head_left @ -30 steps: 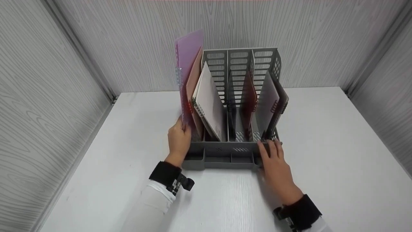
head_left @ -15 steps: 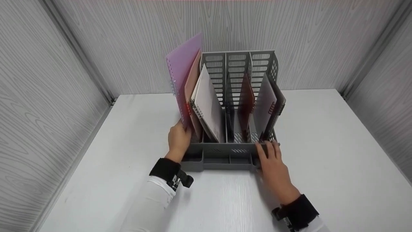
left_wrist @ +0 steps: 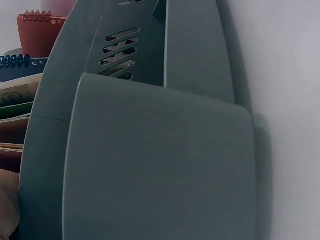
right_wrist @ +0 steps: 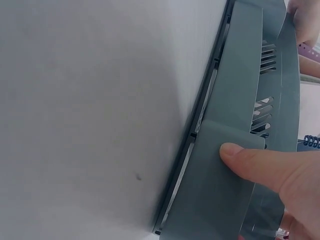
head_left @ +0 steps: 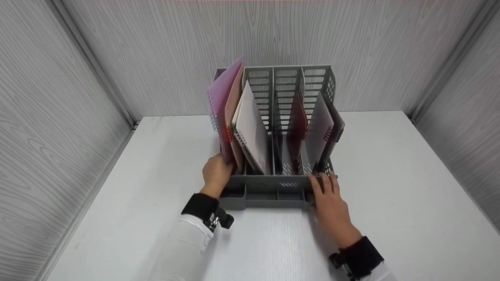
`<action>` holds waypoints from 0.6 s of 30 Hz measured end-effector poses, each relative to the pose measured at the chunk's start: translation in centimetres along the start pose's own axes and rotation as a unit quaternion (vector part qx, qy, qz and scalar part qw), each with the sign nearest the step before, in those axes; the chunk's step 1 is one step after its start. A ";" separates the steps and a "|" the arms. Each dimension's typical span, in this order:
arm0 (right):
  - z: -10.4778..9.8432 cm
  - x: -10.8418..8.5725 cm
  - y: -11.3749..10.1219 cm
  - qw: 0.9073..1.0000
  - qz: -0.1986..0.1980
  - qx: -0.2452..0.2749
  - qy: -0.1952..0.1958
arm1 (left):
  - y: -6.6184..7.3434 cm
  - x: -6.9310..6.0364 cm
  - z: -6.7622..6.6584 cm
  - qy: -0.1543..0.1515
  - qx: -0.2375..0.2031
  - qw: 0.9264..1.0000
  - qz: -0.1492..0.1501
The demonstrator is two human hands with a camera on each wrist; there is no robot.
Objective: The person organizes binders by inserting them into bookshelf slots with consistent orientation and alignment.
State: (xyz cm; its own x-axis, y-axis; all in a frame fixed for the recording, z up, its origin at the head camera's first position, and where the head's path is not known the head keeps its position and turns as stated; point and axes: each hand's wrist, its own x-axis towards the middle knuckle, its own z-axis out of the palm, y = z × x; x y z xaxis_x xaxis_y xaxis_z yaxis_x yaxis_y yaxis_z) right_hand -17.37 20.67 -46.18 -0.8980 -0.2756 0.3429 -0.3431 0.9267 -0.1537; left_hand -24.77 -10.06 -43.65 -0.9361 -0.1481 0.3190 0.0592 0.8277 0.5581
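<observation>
A grey desktop file organizer (head_left: 273,179) stands upright, with notebooks leaning in its compartments. My left hand (head_left: 216,175) holds the lower spine edge of a purple spiral notebook (head_left: 223,91) at the leftmost compartment; the fingertips are hidden. Beside the purple one leans a salmon-coloured notebook (head_left: 234,95). At the organizer's front right corner my right hand (head_left: 332,207) grips the front rail. In the right wrist view its thumb (right_wrist: 255,162) presses the outer face of the front tray. The left wrist view catches only a bit of the left hand (left_wrist: 7,202) at its edge.
White notebooks (head_left: 254,128) lean in the second compartment. Farther right stand a dark notebook (head_left: 278,136), a red notebook (head_left: 299,125), a pale notebook (head_left: 318,128) and a dark grey notebook (head_left: 334,128). A wood-grain panel (head_left: 175,58) rises behind the white table (head_left: 164,156).
The purple notebook has sunk lower into the leftmost compartment, uncovering the organizer's back left corner. Its spine first swung left, then back right. Both hands keep their places on the organizer's front corners.
</observation>
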 end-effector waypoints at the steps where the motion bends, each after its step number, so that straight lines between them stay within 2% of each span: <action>1: 0.0 0.1 0.0 1.000 -0.002 0.000 0.002 | 0.0 0.0 -0.1 -0.002 0.007 1.000 -0.003; 8: 0.2 0.0 0.1 1.000 -0.014 -0.003 0.024 | 0.3 0.1 -0.4 -0.023 0.045 0.999 -0.005; 11: 0.3 -0.1 -0.1 0.999 -0.018 -0.003 0.028 | 0.0 0.0 -0.6 -0.025 0.041 0.999 -0.004; 15: 0.2 0.0 -0.3 0.999 -0.020 -0.003 0.027 | -0.4 -0.1 -0.8 -0.013 -0.018 1.000 -0.003; 18: -0.1 0.1 -0.3 1.000 -0.018 0.000 0.023 | -0.6 -0.2 -0.9 -0.003 -0.071 0.997 -0.006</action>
State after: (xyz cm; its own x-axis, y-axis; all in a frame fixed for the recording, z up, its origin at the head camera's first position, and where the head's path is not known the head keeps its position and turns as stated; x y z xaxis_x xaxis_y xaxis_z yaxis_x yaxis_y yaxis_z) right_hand -17.39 20.39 -46.04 -0.8713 -0.2966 0.3908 -0.3747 0.9166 -0.1396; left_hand -24.34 -11.04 -43.34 -0.9389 -0.1540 0.3077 0.0961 0.7413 0.6642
